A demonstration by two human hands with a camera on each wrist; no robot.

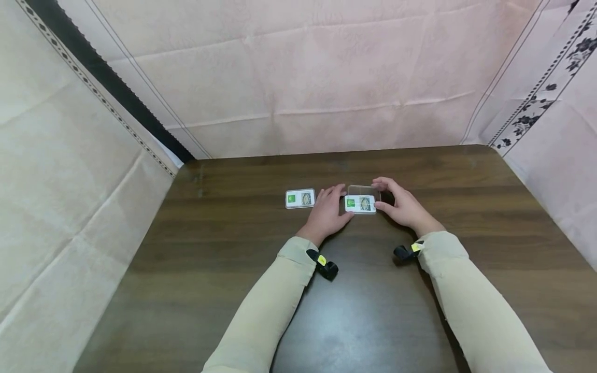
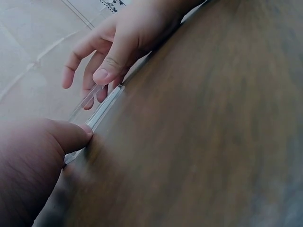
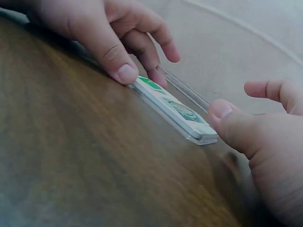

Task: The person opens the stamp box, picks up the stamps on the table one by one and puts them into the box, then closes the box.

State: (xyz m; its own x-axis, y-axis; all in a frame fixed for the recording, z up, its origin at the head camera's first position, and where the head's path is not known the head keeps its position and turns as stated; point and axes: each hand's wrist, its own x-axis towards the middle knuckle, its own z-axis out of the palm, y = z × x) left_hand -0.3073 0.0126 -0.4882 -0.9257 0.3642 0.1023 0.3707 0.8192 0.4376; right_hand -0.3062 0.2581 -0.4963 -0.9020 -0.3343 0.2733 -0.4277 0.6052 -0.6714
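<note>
A flat clear plastic case [image 1: 360, 210] lies on the table between the two hands, with a white card [image 3: 156, 94] in it bearing a green square and a stamp-like picture. Its clear lid [image 1: 361, 190] is raised and shifted toward the far side, above the card. My left hand [image 1: 328, 212] holds the left end of the case, thumb at the near corner and fingers along the far side. At the right end, my right hand [image 1: 401, 207] pinches the lid between thumb and fingers, as the left wrist view shows from the side.
A second, similar case [image 1: 300, 198] with a green square and picture lies just left of my left hand. The brown wood-grain table [image 1: 354, 321] ends at a far edge, with pale cloth [image 1: 298, 77] hanging behind it. Both wrists carry black cameras [image 1: 328, 269].
</note>
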